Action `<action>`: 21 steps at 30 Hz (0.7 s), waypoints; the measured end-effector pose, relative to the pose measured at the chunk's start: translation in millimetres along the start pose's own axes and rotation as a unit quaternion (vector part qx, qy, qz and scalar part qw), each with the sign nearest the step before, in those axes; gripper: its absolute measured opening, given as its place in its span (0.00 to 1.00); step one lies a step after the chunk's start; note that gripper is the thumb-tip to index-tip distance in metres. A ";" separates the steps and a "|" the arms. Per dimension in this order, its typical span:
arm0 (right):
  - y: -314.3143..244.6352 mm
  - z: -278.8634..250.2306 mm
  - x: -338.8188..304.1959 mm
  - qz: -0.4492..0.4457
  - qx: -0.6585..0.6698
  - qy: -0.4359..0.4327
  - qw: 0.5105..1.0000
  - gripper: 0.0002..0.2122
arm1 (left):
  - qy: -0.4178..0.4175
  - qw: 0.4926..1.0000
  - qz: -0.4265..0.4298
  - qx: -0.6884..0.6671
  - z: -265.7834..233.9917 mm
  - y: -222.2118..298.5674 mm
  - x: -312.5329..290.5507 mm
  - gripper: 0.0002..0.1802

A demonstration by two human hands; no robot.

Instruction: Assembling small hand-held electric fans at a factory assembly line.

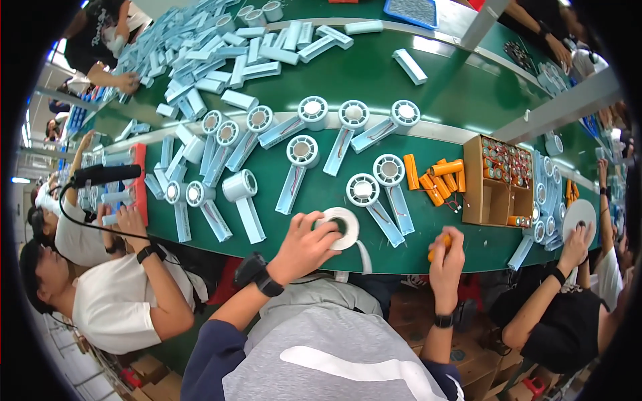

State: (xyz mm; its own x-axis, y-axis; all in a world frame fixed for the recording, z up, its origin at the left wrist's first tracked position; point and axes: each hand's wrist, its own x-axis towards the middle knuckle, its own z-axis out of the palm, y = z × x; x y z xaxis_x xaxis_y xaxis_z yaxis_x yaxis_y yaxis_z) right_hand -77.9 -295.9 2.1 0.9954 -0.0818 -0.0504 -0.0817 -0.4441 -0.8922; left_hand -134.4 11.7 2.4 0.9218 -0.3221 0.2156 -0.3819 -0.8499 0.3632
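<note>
My left hand [306, 244] is closed round a roll of white tape [352, 230], its fingers reaching into the core. A loose tape end [364, 257] hangs from the roll toward the table's near edge. To the right, my right hand [447, 260] grips an orange cylindrical battery [432, 254], mostly covered by the fingers. Just beyond the hands lie two light-blue handheld fan housings [362, 190], round heads away from me, with wires in their open handles. Past my right hand sits a loose pile of orange batteries [438, 182].
A cardboard box [476, 200] with dividers holds many wired batteries at the right. Several more fan housings [291, 187] lie across the green table [321, 260]. A large heap of blue handle pieces [194, 60] fills the far left. Co-workers sit on both sides.
</note>
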 end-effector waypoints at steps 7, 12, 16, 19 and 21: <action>-83.3 49.5 -55.3 -0.160 -0.127 -0.191 0.960 0.07 | 0.045 0.999 0.018 -0.026 -14.8 5.1 -13.9 0.21; -94.4 65.7 -32.0 -0.199 -0.185 -0.176 0.946 0.08 | 0.062 0.996 0.059 -0.006 -28.7 -27.8 0.9 0.23; -108.5 78.5 -23.2 -0.214 -0.121 -0.221 0.944 0.08 | 0.118 0.991 0.027 -0.057 -43.4 -23.8 -3.9 0.23; -102.3 81.3 -24.4 -0.116 -0.051 -0.296 0.947 0.07 | 0.065 0.981 0.030 -0.180 -24.4 -22.6 0.2 0.21; -45.7 55.4 -3.2 -0.088 -0.079 -0.342 0.932 0.07 | 0.124 0.979 0.056 -0.149 -24.2 -17.6 0.6 0.22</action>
State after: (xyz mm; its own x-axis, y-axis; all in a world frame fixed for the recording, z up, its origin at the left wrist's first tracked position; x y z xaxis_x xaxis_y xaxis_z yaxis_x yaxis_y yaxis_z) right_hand -74.5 -225.9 18.1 0.7894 0.5683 -0.2321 0.1328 -0.5273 -0.8392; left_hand -128.7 36.6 18.1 0.8423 -0.2638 0.4701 -0.5167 -0.6436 0.5647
